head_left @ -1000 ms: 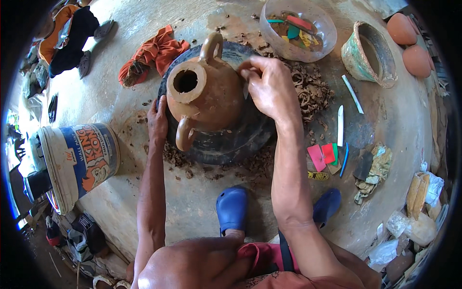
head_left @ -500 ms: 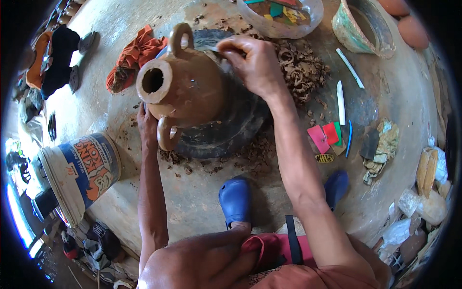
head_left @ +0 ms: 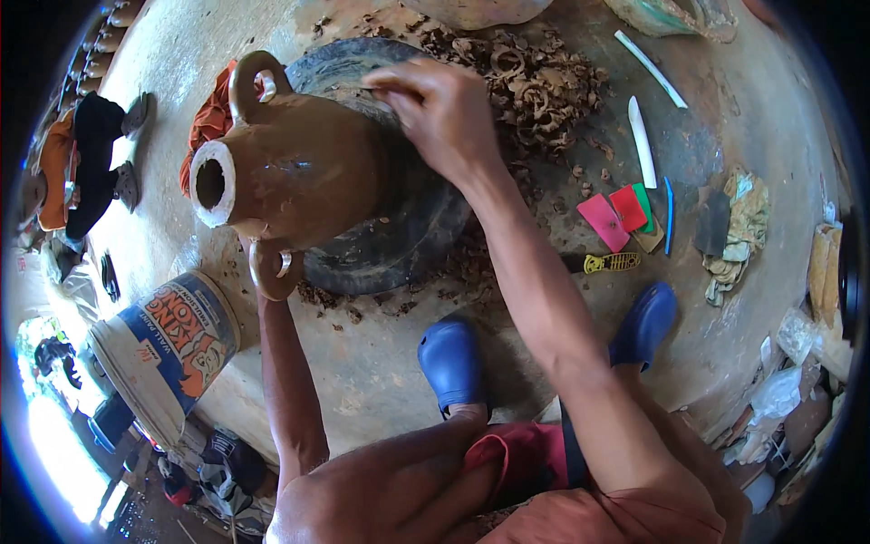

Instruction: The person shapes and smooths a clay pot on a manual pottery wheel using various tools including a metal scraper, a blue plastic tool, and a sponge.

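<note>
A brown clay jar with two looped handles is tilted over on the left of the dark turntable, its mouth facing left. My left hand is mostly hidden under the jar's left part, behind the lower handle; only the forearm shows plainly. My right hand is pinched at the jar's base, on something thin and blurred that I cannot make out. Heaped clay shavings lie just right of that hand.
A red cloth is behind the jar, a white bucket at lower left. Strips, coloured scrapers and crumpled cloth lie at right. Basins are at the top, my blue-shod feet below.
The jar has tipped further over to the left, its mouth swinging from upward to sideways. My right hand has moved up and left along with the base; my left hand has become hidden.
</note>
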{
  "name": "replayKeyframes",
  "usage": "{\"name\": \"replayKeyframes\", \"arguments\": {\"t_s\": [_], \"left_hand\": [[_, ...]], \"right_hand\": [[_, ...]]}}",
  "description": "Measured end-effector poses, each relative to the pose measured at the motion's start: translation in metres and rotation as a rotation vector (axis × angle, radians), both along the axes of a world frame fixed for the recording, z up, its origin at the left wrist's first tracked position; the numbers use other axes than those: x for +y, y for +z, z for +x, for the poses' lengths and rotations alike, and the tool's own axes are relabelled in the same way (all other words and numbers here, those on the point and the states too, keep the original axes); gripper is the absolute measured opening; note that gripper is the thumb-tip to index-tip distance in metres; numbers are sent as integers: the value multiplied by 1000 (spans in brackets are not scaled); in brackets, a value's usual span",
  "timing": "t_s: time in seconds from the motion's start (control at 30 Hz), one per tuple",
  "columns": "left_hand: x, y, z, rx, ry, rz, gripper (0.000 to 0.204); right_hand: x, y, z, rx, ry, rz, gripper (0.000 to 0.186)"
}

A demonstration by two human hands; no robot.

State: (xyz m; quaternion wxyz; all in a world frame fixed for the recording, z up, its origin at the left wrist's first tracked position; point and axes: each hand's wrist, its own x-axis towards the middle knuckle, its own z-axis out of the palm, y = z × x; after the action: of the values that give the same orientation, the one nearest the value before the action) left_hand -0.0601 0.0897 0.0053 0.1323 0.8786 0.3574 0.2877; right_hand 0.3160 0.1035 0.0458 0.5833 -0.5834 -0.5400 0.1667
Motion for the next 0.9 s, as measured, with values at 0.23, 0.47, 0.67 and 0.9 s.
{"name": "replayKeyframes", "arguments": {"t_s": [0.23, 0.47, 0.67, 0.9], "left_hand": [[-5, 22, 38, -55, 83, 88, 32], [-18, -48, 11, -493, 495, -316, 32], [-52, -25, 77, -483, 966, -526, 56], [-87, -12, 116, -680, 1217, -715, 75]], "right_hand": [[-29, 1, -17, 69, 106, -201, 20], [-68, 82, -60, 276, -85, -364, 18], [-38, 134, -51, -125, -12, -336, 23], [-28, 152, -50, 488, 189, -307, 22]]}}
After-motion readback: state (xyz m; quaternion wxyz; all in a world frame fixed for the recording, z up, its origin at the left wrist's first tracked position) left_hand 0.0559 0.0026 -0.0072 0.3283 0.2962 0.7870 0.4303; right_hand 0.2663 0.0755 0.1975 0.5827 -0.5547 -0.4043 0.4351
